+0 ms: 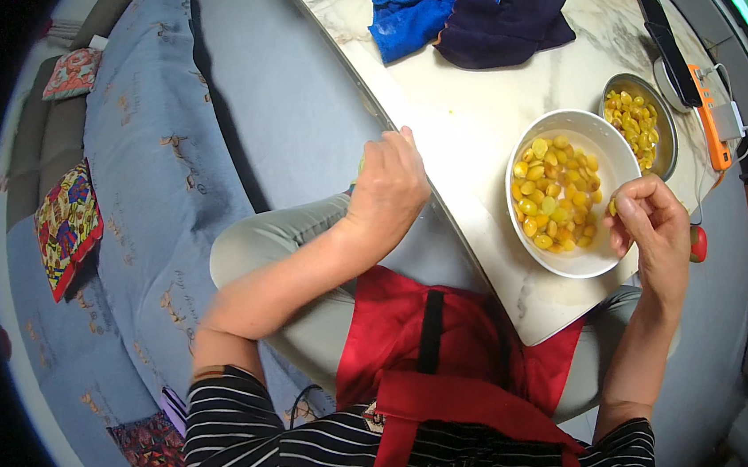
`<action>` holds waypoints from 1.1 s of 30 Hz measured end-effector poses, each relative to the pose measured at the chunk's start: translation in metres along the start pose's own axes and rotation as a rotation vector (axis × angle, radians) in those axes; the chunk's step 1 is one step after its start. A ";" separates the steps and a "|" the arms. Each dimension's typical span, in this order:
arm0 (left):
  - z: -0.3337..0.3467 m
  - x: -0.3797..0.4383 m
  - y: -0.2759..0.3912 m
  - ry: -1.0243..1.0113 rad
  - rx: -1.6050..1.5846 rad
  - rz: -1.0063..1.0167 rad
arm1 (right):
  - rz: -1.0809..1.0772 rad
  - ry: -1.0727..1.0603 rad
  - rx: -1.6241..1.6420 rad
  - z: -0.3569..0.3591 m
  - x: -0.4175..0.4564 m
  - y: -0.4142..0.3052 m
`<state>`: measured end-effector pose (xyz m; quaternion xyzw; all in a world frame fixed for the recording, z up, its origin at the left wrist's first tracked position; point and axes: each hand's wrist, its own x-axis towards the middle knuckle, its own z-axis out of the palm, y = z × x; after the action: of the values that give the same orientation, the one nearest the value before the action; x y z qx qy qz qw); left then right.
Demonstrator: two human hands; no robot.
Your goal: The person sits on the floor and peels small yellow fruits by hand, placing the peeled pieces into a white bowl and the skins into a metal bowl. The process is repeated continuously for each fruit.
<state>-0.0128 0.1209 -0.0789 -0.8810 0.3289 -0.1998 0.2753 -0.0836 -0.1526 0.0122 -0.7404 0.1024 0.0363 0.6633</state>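
My right hand (654, 229) pinches a small yellow piece (612, 206) between thumb and fingers, at the right rim of a white bowl (610, 261). Many small yellow oval kernels (552, 194), like ginkgo nuts, lie in clear liquid in that bowl. Behind it stands a steel bowl (670, 141) with more yellow kernels (633, 121). At the table's left edge is my left hand (388, 182), its back to the camera and its fingers curled. A bit of green shows beside its knuckles; whether it is held is hidden.
A marble-patterned table (474, 158) carries a blue cloth (421, 9) and a dark purple cloth (506, 28). An orange power strip (712, 127) with plugs and a phone on a stand (673, 67) line its right edge. A covered sofa (140, 154) runs along the left.
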 end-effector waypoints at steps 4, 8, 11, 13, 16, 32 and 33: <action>-0.013 0.010 -0.008 -0.007 0.273 0.241 | 0.007 -0.028 -0.008 0.002 0.000 -0.002; -0.010 0.005 -0.007 0.003 0.207 0.199 | -0.004 -0.044 -0.002 0.004 0.000 -0.002; -0.011 -0.001 -0.012 -0.056 0.036 0.169 | -0.003 -0.049 0.006 0.004 0.000 -0.003; -0.019 -0.004 -0.017 -0.164 -0.027 0.173 | -0.008 -0.053 0.005 0.005 0.000 -0.002; -0.010 -0.021 -0.023 0.019 -0.041 0.145 | -0.021 -0.056 -0.010 0.004 0.000 -0.001; -0.022 -0.029 -0.046 -0.407 -2.188 -0.596 | -0.036 -0.055 -0.032 0.003 0.000 0.001; -0.022 -0.027 -0.048 -0.463 -2.271 -0.628 | -0.039 -0.055 -0.033 0.003 0.000 0.001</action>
<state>-0.0209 0.1617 -0.0372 -0.6775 0.0310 0.3090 -0.6668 -0.0841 -0.1499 0.0107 -0.7520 0.0690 0.0454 0.6540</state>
